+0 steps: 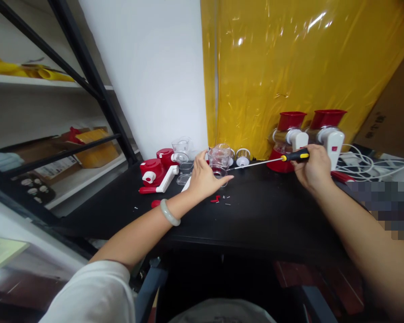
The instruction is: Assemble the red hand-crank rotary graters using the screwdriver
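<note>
My left hand [204, 177] is wrapped round the side of a clear plastic grater housing [220, 156] on the black table, its thumb stretched toward the right. In my right hand [313, 168] is a long screwdriver [296, 155] with a black and yellow handle. Its shaft lies nearly level, and the tip reaches the housing's lower right side; whether it sits in a screw cannot be made out. Small red parts [216, 198] and a few tiny metal pieces [227, 204] lie on the table in front of the housing.
Red grater bodies [152, 172] with a white crank [167, 178] stand at left, near another clear housing [182, 149]. Drum blades [243, 157] stand behind. Two red-and-white graters [291, 134] and white cables [360, 163] are at right. A black-framed shelf [104, 103] borders the left.
</note>
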A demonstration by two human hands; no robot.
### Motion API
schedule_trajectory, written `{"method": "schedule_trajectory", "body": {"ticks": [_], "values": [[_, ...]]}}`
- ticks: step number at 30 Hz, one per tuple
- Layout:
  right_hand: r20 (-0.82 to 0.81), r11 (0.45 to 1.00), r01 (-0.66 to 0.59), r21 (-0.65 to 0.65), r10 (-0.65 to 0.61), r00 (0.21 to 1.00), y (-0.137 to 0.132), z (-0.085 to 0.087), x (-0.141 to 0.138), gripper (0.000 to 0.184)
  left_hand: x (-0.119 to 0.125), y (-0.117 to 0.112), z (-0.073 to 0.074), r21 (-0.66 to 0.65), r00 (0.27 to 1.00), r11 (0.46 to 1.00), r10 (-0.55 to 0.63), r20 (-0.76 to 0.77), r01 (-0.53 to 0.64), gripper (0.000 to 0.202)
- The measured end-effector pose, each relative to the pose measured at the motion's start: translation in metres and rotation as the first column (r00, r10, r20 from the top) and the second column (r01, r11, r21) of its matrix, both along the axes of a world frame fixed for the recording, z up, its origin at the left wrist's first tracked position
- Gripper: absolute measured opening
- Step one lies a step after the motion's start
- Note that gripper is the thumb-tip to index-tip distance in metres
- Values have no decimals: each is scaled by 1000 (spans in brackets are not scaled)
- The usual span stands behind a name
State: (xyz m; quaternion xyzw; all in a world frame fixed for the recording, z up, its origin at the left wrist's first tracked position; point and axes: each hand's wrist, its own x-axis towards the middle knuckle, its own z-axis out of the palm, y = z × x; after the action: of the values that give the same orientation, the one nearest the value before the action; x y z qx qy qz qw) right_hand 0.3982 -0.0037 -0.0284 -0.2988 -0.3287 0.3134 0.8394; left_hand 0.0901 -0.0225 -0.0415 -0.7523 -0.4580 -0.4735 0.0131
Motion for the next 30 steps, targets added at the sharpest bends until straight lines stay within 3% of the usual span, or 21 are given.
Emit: {"method": "schedule_trajectory", "body": {"ticks": [6, 15, 19, 24, 30], "values": [[-16, 999, 34, -27, -34, 999, 1, 2, 3, 13, 11, 14, -12, -250, 979, 967, -1, 204, 53, 108], [-53, 996, 64, 58, -61, 997, 0, 12, 22, 4, 2, 15, -8, -304, 948, 938, -68, 311, 167, 77], [-78, 993, 100, 65, -95, 992, 3, 12, 25, 4, -9, 11, 0, -289, 962, 942, -96, 257, 172, 66], [-79, 990, 139, 26, -136, 988, 6, 11, 23, 10, -20, 7, 16, -224, 959, 935, -250, 134, 275, 56], [-64, 990, 139, 20, -137, 988, 8, 8, 24, 11, -26, 9, 23, -139, 949, 943, -311, -43, 303, 61]]}}
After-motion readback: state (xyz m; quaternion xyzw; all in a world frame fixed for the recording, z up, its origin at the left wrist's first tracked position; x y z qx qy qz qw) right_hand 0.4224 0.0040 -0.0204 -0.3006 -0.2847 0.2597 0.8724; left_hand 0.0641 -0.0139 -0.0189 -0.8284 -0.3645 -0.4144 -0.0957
